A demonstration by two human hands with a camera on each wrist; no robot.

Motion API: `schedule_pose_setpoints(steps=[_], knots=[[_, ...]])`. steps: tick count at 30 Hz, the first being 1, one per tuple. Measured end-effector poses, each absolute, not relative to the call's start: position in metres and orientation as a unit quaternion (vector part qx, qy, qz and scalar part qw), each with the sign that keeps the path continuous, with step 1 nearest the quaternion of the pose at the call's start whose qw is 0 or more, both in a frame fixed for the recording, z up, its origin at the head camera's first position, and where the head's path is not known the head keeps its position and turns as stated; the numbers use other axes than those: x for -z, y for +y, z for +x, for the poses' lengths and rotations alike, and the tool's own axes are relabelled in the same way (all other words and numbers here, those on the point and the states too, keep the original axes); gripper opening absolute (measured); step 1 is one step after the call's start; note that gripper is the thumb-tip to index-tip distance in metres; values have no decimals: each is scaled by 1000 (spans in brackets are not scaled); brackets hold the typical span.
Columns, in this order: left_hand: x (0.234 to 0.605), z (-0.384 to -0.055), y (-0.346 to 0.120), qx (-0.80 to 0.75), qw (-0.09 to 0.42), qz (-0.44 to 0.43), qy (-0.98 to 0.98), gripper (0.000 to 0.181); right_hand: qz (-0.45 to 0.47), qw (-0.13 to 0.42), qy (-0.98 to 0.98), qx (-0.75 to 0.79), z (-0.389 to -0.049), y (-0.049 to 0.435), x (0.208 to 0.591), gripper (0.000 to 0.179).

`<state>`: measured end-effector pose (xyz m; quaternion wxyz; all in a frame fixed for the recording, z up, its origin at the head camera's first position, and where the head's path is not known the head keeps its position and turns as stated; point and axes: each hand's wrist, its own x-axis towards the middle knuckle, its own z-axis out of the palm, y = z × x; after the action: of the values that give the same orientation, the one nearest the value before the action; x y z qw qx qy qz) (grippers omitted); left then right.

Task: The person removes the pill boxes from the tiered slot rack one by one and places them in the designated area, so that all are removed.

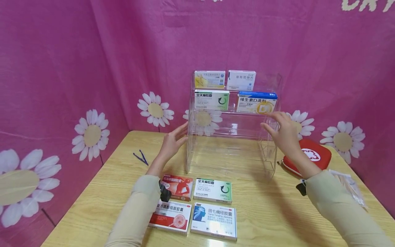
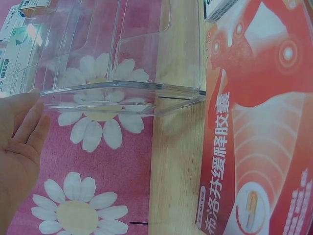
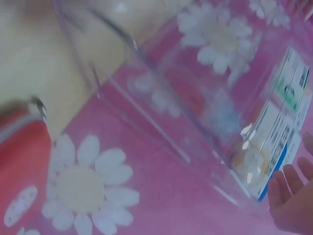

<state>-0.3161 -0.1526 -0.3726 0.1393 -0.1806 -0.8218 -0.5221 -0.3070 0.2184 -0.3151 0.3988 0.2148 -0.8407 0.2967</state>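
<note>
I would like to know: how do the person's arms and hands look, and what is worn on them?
The left sleeve and right sleeve are long, plain and pale beige. A small black device sits at the left cuff, another dark one at the right. The left hand and right hand wear no gloves.

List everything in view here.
Tiered plastic rack: 1, clear, on table
Upright cardboard boxes: 4, mostly white, rack's upper tiers
Flat cardboard boxes: 4, red or white, table front
V-shaped tweezers: 1, blue, table left
Zippered case: 1, red, table right
Plastic packet: 1, clear, near case
Wooden table: 1, tan, beneath
Cloth backdrop: 1, pink floral, behind
Wrist devices: 2, black, wrists
Sleeves: 2, beige, arms
Left hand: 1, bare, rack's left
Right hand: 1, bare, rack's right
</note>
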Motion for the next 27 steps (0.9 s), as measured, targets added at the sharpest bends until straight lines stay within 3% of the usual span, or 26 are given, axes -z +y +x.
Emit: schedule_pose_setpoints(steps=[12, 27], knots=[[372, -316, -152, 529, 133, -178, -819, 57, 195, 431, -847, -241, -355, 232, 277, 39], [374, -317, -154, 534, 144, -193, -810, 57, 191, 399, -890, -111, -383, 225, 272, 49]])
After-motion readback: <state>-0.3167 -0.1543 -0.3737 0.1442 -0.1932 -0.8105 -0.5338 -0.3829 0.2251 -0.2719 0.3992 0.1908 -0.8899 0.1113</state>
